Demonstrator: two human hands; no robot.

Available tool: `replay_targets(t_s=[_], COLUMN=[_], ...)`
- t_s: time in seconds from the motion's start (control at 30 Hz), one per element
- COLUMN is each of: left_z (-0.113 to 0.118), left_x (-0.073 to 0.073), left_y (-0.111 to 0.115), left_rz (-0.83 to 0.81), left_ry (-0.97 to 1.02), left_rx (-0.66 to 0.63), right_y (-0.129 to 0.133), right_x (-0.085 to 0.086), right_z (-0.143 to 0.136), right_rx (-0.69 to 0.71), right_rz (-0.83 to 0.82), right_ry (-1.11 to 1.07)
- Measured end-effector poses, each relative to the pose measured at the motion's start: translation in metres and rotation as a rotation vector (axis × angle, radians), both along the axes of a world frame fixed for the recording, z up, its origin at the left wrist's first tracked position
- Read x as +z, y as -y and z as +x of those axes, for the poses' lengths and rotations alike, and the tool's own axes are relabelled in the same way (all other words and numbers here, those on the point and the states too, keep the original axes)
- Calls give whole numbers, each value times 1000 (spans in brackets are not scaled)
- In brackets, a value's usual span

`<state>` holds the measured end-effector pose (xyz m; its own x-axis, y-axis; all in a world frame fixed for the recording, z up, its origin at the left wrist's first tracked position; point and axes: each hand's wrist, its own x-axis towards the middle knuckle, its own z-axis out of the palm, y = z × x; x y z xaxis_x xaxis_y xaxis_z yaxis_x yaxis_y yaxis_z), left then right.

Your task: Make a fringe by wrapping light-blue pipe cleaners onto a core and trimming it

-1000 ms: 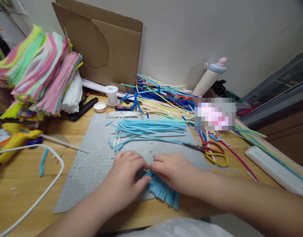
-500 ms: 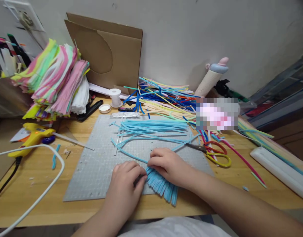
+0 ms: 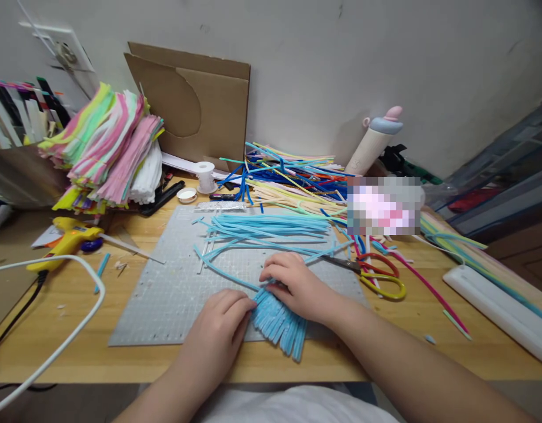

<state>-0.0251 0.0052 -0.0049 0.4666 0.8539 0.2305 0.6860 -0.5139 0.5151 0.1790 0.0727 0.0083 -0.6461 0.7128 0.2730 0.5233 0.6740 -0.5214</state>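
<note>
Left hand [image 3: 220, 323] is at blue fan [image 3: 278, 326] edge, grip unclear; right hand [image 3: 300, 288] curls loosely over it, more strips now showing

The scene is moderately lit by a soft light whose source cannot be seen. A faint shadow is cast on the wall [image 3: 297, 88] beside the bottle [image 3: 368, 147]. Straight lines are bent towards the edges by wide-angle distortion. The far right corner is darkened, fine detail is slightly softened, and one patch right of centre is pixelated.
</note>
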Motion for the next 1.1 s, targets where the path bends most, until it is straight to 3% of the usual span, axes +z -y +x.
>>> replay_targets(t_s=[0.17, 0.4, 0.57, 0.8, 0.97, 1.1], left_z=[0, 4, 15, 30, 34, 24], left_x=[-2, 9, 15, 12, 15, 22], left_y=[-1, 1, 10, 17, 13, -1], left_rz=[14, 0, 55, 155, 104, 10], left_ry=[-21, -6, -126, -180, -147, -39], left_rx=[13, 69, -69, -116, -16, 77], right_y=[7, 3, 0, -8, -14, -15], right_x=[7, -2, -3, 0, 8, 8], right_z=[2, 0, 0, 8, 18, 20], right_rx=[-16, 12, 9, 122, 267, 254], right_rz=[16, -49, -97, -140, -148, -141], right_ry=[64, 90, 67, 66, 82, 69])
